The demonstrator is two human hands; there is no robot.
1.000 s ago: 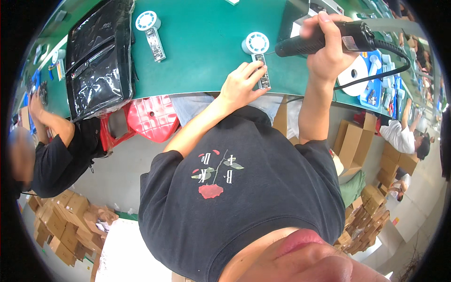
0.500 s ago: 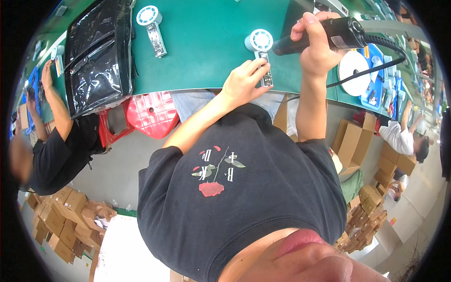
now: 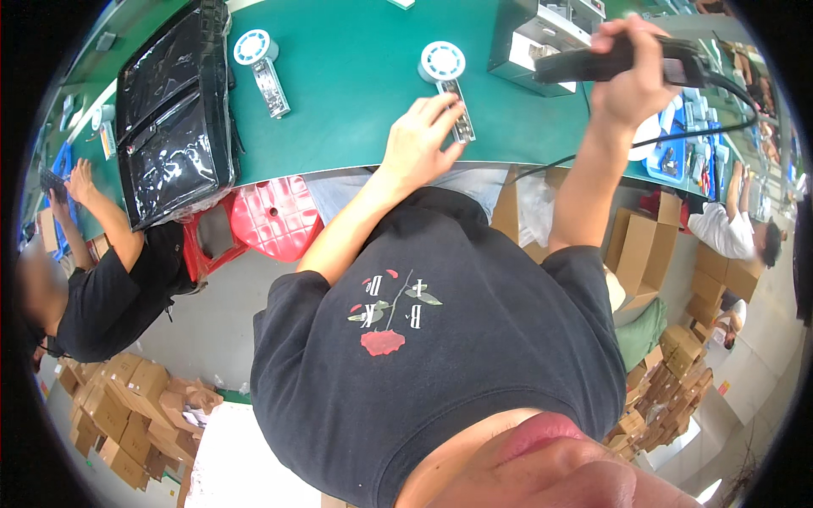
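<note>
My right hand [image 3: 635,80] is wrapped round a black electric screwdriver [image 3: 584,64] with a cord, raised above the right part of the green table and clear of the fan. My left hand [image 3: 419,140] is at a small handheld fan [image 3: 443,62] with a round white and blue head. Its thumb and fingers sit about the fan's narrow handle, whose inside parts lie exposed. A second fan [image 3: 252,47] of the same kind, its handle also opened, lies on the table to the left, untouched.
A black glossy bag [image 3: 178,118] stands at the table's left, beside a co-worker [image 3: 110,279]. Behind the screwdriver is a grey metal device [image 3: 538,51]. A blue tray [image 3: 673,152] with parts is at the right. Below the edge are a red stool [image 3: 275,218] and cardboard boxes [image 3: 648,254].
My right hand has swung the screwdriver right and away from the fan. The left hand stays at the fan's handle. The whole view has shifted slightly, showing more of the metal device.
</note>
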